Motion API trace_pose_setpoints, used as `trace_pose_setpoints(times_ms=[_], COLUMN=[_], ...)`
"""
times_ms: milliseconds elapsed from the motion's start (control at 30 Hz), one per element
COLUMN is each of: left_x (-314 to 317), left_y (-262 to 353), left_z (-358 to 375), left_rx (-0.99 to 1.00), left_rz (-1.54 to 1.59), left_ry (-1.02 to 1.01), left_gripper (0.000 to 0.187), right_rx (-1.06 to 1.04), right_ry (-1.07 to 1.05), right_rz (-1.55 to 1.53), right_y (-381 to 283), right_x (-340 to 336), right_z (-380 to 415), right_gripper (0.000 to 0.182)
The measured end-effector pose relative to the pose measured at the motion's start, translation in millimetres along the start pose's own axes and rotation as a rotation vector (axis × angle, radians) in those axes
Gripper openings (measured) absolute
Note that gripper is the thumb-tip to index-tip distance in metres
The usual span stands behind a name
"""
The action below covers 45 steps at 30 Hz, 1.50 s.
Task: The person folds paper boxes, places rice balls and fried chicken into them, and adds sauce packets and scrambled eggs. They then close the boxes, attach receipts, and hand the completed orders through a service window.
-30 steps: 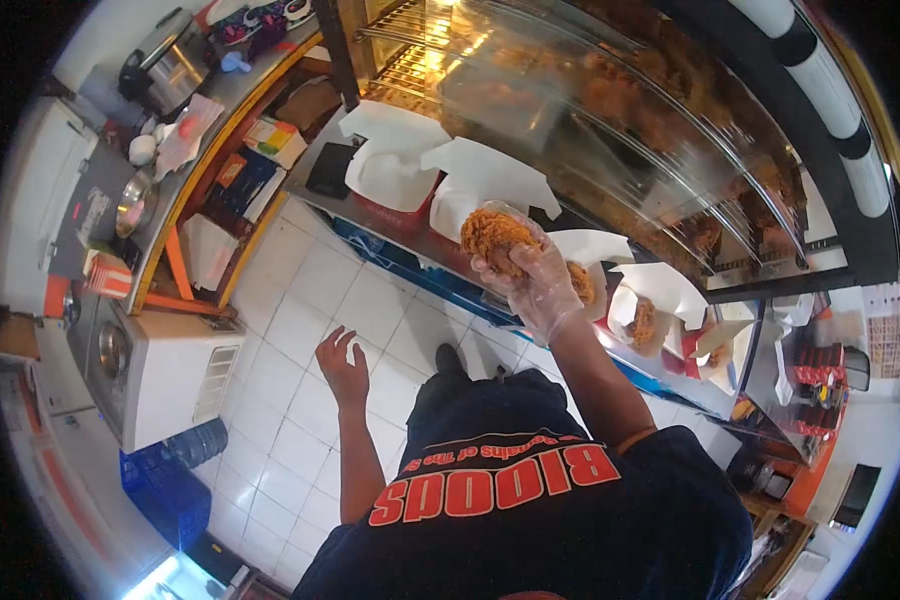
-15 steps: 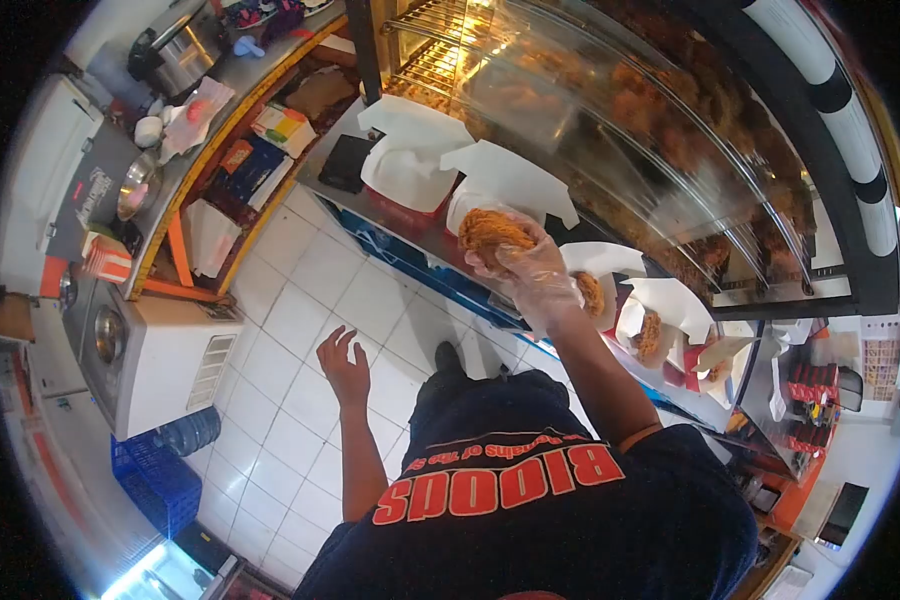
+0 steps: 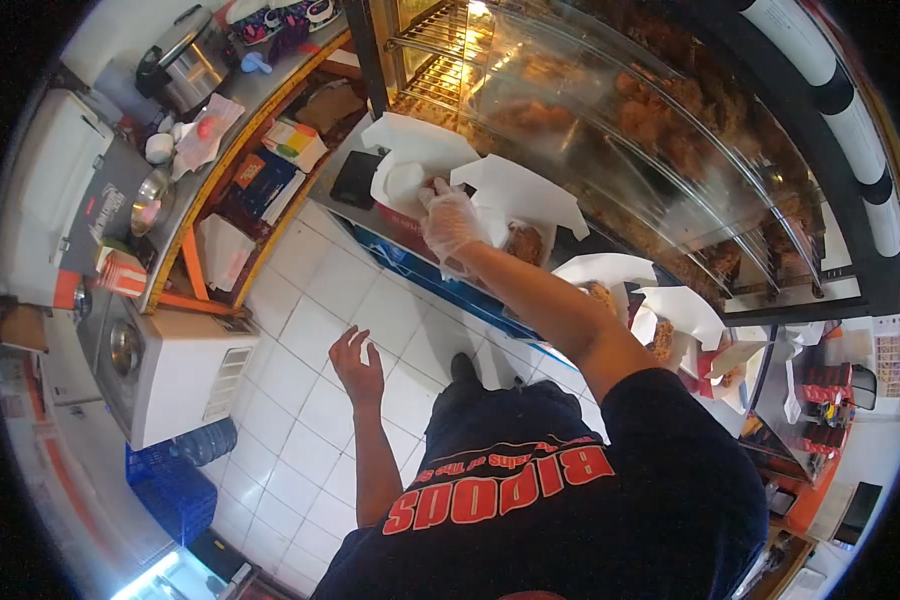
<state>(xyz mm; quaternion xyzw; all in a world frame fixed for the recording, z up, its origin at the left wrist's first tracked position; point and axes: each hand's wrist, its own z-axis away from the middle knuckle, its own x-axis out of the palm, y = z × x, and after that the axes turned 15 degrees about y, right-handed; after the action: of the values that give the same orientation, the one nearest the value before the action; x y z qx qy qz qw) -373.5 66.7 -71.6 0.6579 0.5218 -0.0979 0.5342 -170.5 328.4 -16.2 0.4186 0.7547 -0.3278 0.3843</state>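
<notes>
My right hand (image 3: pixel 450 222), in a clear plastic glove, reaches into the leftmost white-and-red takeaway box (image 3: pixel 395 215). Its fingers are curled at the box's inner side; what they hold, if anything, is hidden. A white round item (image 3: pixel 404 181) sits in that box beside the fingertips. In the second box (image 3: pixel 530 190), just right of my hand, lies a piece of fried chicken (image 3: pixel 523 243). Bare and holding nothing, my left hand (image 3: pixel 357 368) hangs over the tiled floor with its fingers apart.
More open boxes (image 3: pixel 678 310) with fried chicken line the counter to the right. Behind them stands a glass warming cabinet (image 3: pixel 570 110) with chicken on racks. A white appliance (image 3: pixel 185 375), a blue crate (image 3: pixel 170 495) and a shelf with cartons (image 3: pixel 265 185) are on the left.
My right hand has moved left from above the second box to the leftmost box. The fried chicken it held is out of view in the hand; a piece now lies in the second box.
</notes>
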Motion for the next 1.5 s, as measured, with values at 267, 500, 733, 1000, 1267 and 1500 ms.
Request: trace_pose_setpoints(times_ms=[267, 500, 733, 1000, 1267, 1500], left_x=[12, 88, 103, 99, 80, 94], left_y=[93, 135, 177, 289, 336, 375], left_z=[-24, -22, -43, 85, 79, 145], left_rx=[0.263, 0.673, 0.466, 1.013, 0.48, 0.418], left_rz=[0.395, 0.684, 0.615, 0.827, 0.708, 0.531], left_ry=[-0.161, -0.562, -0.345, -0.995, -1.072, -1.03], left_gripper=[0.056, 0.016, 0.005, 0.029, 0.039, 0.027], right_rx=[0.377, 0.803, 1.089, 1.008, 1.286, 1.218], right_ry=[-0.754, -0.739, 0.018, 0.015, 1.436, 1.391], right_rz=[-1.076, -1.161, -1.43, -0.884, -0.005, 0.638], right_y=[3, 42, 83, 78, 288, 552], right_x=[-127, -211, -321, -296, -437, -451], right_z=[128, 218, 297, 386, 490, 465], right_gripper=[0.067, 0.069, 0.052, 0.067, 0.039, 0.045])
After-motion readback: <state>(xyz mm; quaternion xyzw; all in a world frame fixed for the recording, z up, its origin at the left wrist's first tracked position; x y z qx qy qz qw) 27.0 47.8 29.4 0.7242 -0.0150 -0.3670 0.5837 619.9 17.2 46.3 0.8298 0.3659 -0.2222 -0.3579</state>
